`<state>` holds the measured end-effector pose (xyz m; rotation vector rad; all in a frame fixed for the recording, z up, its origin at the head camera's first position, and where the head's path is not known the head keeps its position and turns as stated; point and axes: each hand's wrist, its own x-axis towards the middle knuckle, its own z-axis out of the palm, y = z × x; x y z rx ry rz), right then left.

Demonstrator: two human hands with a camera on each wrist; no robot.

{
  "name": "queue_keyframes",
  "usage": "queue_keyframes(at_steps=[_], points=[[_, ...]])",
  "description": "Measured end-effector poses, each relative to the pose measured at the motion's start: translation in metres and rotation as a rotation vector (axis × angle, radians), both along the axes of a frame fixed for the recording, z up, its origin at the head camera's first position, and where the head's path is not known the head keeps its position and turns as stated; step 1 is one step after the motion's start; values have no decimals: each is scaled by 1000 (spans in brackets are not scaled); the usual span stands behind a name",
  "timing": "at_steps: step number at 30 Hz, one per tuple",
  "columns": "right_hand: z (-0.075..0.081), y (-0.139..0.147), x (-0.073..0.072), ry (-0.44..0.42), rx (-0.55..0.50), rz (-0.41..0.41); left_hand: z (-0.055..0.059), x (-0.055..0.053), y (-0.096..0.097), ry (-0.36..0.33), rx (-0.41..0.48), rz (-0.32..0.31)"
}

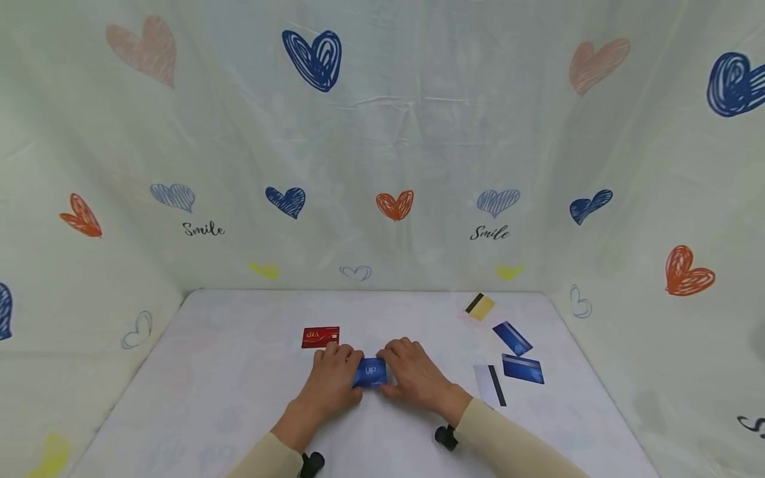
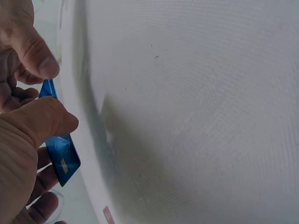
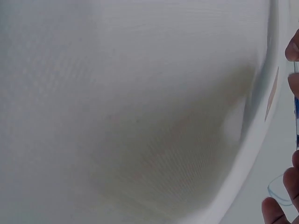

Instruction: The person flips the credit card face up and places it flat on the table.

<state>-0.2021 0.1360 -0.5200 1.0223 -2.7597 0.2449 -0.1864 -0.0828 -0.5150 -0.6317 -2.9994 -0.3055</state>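
A blue card printed VIP is held up between both hands in the head view. My left hand grips its left end; in the left wrist view the thumb lies across the card's face with fingers behind. My right hand pinches the opposite end. Only fingertips and a thin edge of the card show at the border of the right wrist view. Just beyond the left fingers lies a red VIP card, flat on the white table.
To the right lie a yellow card with a black stripe, a blue card, another blue card and a white card with a black stripe. White heart-printed curtains enclose the table at the back and sides.
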Motion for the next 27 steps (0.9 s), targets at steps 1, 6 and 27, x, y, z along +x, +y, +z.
queue_keyframes(at_steps=[1, 6, 27], points=[[0, -1, 0, 4, 7, 2, 0, 0, 0, 0, 3, -2], [-5, 0, 2, 22, 20, -2, -3, 3, 0, -5, 21, -10], [-11, -7, -8, 38, 44, -3, -9, -2, -8, 72, -45, 28]])
